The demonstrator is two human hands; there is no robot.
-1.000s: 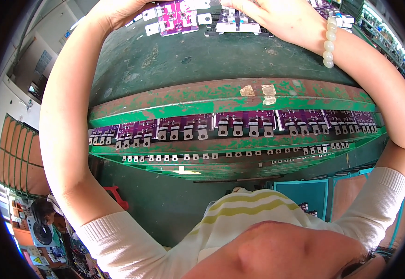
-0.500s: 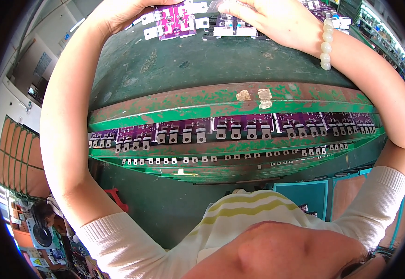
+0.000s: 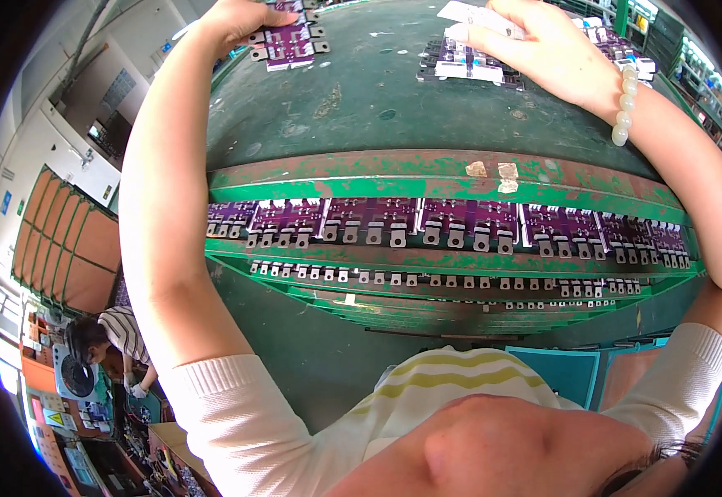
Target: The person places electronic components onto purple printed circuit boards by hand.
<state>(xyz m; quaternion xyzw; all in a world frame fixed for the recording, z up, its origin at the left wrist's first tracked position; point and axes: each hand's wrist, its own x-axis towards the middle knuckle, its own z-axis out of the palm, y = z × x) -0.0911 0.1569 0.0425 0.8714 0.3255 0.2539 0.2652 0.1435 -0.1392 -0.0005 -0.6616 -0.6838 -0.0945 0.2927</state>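
At the far left of the green table top (image 3: 353, 116), my left hand (image 3: 241, 21) grips a purple circuit board (image 3: 291, 45) with metal tabs along its sides. Its fingers close on the board's upper left edge. Farther right, my right hand (image 3: 543, 50) pinches a thin white slip (image 3: 481, 16) that looks like paper or card. Below that hand lies another circuit board (image 3: 464, 68) with a pale front edge, partly covered by the fingers. I cannot tell whether the hand touches it.
More boards (image 3: 613, 45) lie at the far right, beside my right wrist. Under the table's chipped green edge (image 3: 427, 178), shelves hold rows of purple boards (image 3: 369, 215) with projecting metal tabs. A person (image 3: 125, 335) in a striped top bends over a bench at the lower left.
My hands have moved apart, and the gap between the two boards has widened. The white slip in my right hand shows more fully. The whole view has shifted somewhat.
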